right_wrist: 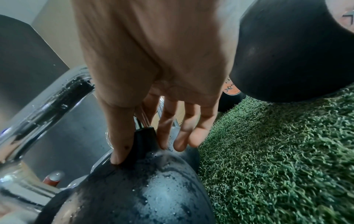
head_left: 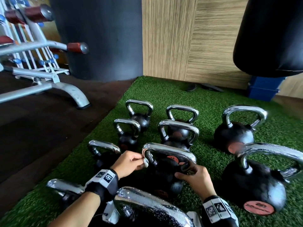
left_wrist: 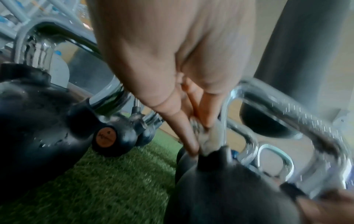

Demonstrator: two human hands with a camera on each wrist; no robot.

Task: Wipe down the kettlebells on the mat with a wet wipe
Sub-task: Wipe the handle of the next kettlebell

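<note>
Pinching the balled wet wipe [head_left: 145, 162], the left hand [head_left: 129, 163] should circle the whole handle post [head_left: 148, 157] of the kettlebell [head_left: 164, 176] on the mat [head_left: 205, 99] while the right hand [head_left: 195, 179] grips its other post.

Head view bright, even light; edges bent, bench frame [head_left: 49, 44] blurred. Glare streaks on chrome handle [head_left: 168, 150]. Left wrist view smeared, soft throughout. Right wrist view sharper: turf mat [right_wrist: 277, 151] crisp, left edge dim and soft.

I count ten black round chrome-handled kettlebells [head_left: 233, 136] on one green turf mat [head_left: 164, 92]. There's one crumpled whitish wet wipe [head_left: 145, 162].
</note>
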